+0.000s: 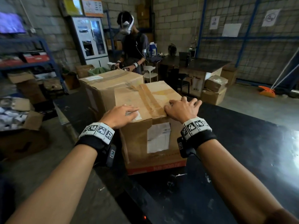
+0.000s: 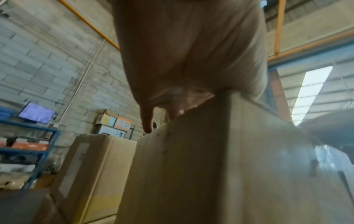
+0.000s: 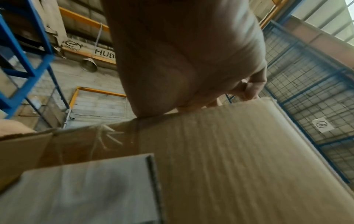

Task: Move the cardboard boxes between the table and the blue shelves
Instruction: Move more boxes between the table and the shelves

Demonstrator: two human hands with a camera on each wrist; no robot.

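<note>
A dark table (image 1: 242, 151) is seen nearest, and on it a taped cardboard box (image 1: 153, 139) stands upright near the table's left edge, a white label on its near side and a red band along its base. Both hands are laid on the box's top, apart from each other. The left hand (image 1: 120, 116) rests flat near the near-left corner, its fingers straight and lying over a small white sticker; in the left wrist view the fingers (image 2: 147, 124) are seen stretched along the top edge. The right hand (image 1: 181, 109) is placed at the right side of the top, palm down and fingers spread, the fingertips reaching past the right edge; in the right wrist view a finger (image 3: 254, 86) is seen bent over the far corner. Nothing is clasped by either hand.

Just behind and touching the first box, a larger box (image 1: 106, 84) stands further along the table, a label on its top.

Beyond it a second person (image 1: 134, 44) wearing a headset is seen standing. To the left, blue shelves (image 1: 48, 57) loaded with goods are set against the block wall. At the far right, a dark desk (image 1: 202, 65) is seen, with more boxes (image 1: 215, 89) stacked on the floor beside it.
</note>
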